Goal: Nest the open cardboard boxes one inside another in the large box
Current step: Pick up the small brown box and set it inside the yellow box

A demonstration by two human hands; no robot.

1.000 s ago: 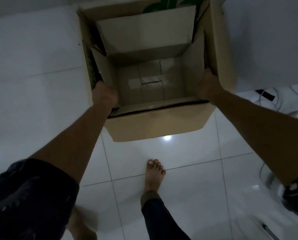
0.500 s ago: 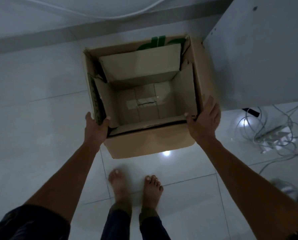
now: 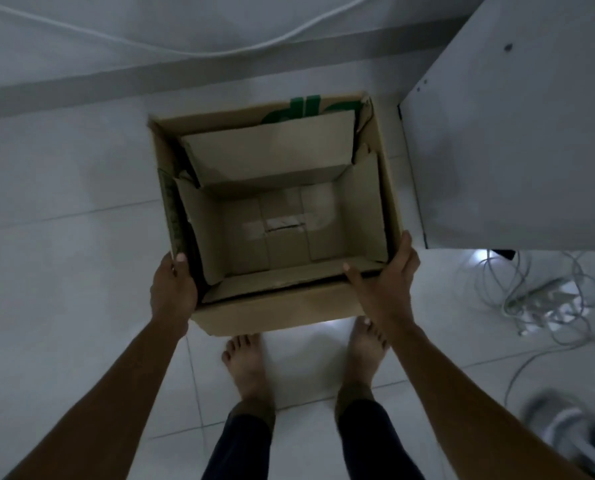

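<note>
A large brown cardboard box with green print on its far wall sits on the white tiled floor in front of my feet. A smaller open box is nested inside it, its taped bottom showing. A dark patterned sheet is wedged between the two on the left side. My left hand rests on the large box's near left corner, thumb over the rim. My right hand lies on the near right corner, thumb on the inner box's near flap.
A white cabinet panel stands right beside the box on the right. A tangle of white cables and a power strip lies on the floor at the right. A grey baseboard runs along the wall behind.
The box has gone from close under my view to lower and farther away. My hands slid from the side walls to the near corners. My feet now stand together behind the box.
</note>
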